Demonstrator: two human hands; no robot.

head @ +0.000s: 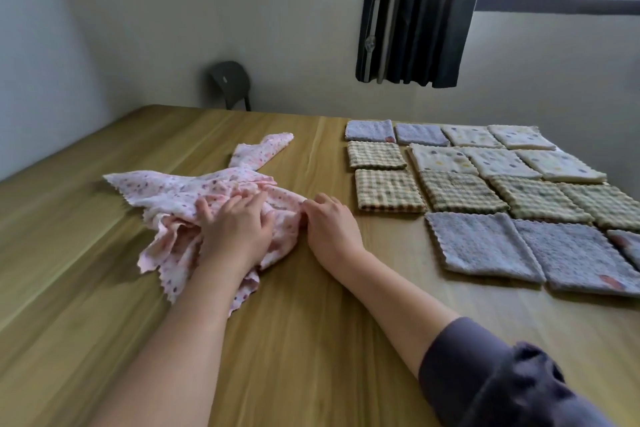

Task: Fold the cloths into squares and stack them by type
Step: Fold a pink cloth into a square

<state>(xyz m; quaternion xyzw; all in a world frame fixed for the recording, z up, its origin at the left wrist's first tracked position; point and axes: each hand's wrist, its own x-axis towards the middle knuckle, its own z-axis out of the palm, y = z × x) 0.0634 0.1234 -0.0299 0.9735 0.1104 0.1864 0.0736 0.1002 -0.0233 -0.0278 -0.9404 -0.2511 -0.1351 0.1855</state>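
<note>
The near left of the surface (86,288) is bare wood, as is the strip behind the pink cloth heap (194,194). The heap spreads over the left middle, with one tail reaching toward the far edge. A bare lane runs between it and the folded squares (460,191), which fill the right side in close rows with hardly a gap. The left hand (235,224) lies on the heap and the right hand (329,224) touches its right edge. Their forearms cross the near middle, with a wedge of bare wood between them.
</note>
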